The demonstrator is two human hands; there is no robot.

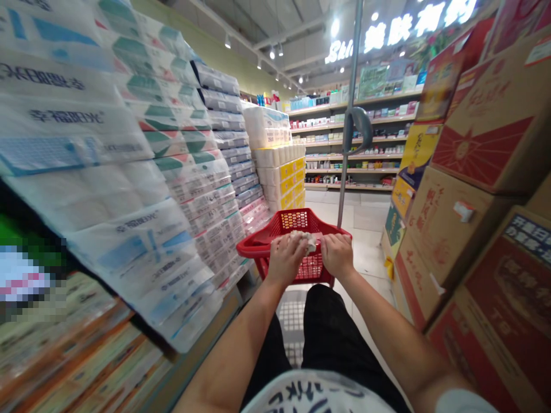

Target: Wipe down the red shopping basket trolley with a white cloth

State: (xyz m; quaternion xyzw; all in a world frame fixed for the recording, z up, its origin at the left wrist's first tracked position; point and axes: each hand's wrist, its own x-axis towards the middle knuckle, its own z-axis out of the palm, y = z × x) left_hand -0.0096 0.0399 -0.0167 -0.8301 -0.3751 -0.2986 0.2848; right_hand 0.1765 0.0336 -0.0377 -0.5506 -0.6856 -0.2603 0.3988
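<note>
A shopping cart with a red plastic basket (253, 246) stands right in front of my body. My left hand (284, 261) is closed over the cart's near red handle, left of its middle. A crumpled whitish thing (308, 241) lies against those fingers; whether it is held or only rests there, I cannot tell. My right hand (338, 255) wraps the same handle close to the right corner. From that side rises a metal pole (355, 63) with a grey plastic hook (364, 132). Below the handle shows a pale lower grid rack (291, 312), between my black-trousered legs.
Tall stacks of wrapped tissue packs (129, 120) line the left side. Stacked cardboard boxes (447, 218) wall the right side. White tiled floor (365, 221) runs between them toward shelves (327, 146) of small goods at the back.
</note>
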